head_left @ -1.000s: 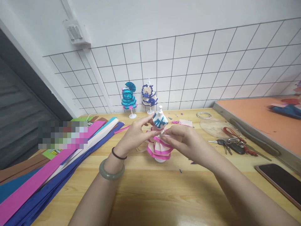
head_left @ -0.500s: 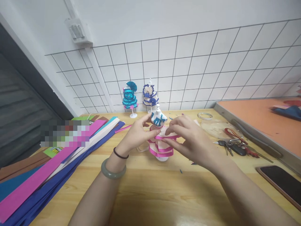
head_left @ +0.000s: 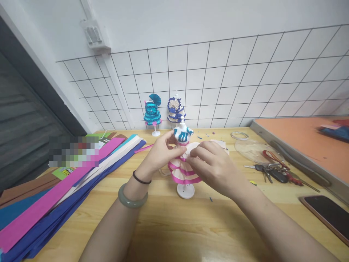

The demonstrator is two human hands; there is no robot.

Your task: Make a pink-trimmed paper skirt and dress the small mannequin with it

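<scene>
A small white dress form (head_left: 182, 129) stands upright on a round white base (head_left: 186, 191) in front of me. Its top is wrapped in white and blue paper. Below hangs a layered cream paper skirt (head_left: 181, 174) with pink edging. My left hand (head_left: 165, 151) is wrapped round the form at its waist, thumb across the front. My right hand (head_left: 211, 163) pinches the skirt's upper paper layer on the right side; its fingertips partly hide that layer.
Two decorated dress forms, one turquoise (head_left: 152, 112) and one white-and-blue (head_left: 176, 109), stand by the wall. Coloured paper strips (head_left: 81, 174) lie left. At right are clear tape (head_left: 240, 135), keys (head_left: 265, 169), a phone (head_left: 327, 214) and an orange-topped board (head_left: 300, 134).
The dress form has turned and tilted so its round base now shows. My right hand has closed in, its fingers curling tighter at the skirt. The camera view has shifted slightly.
</scene>
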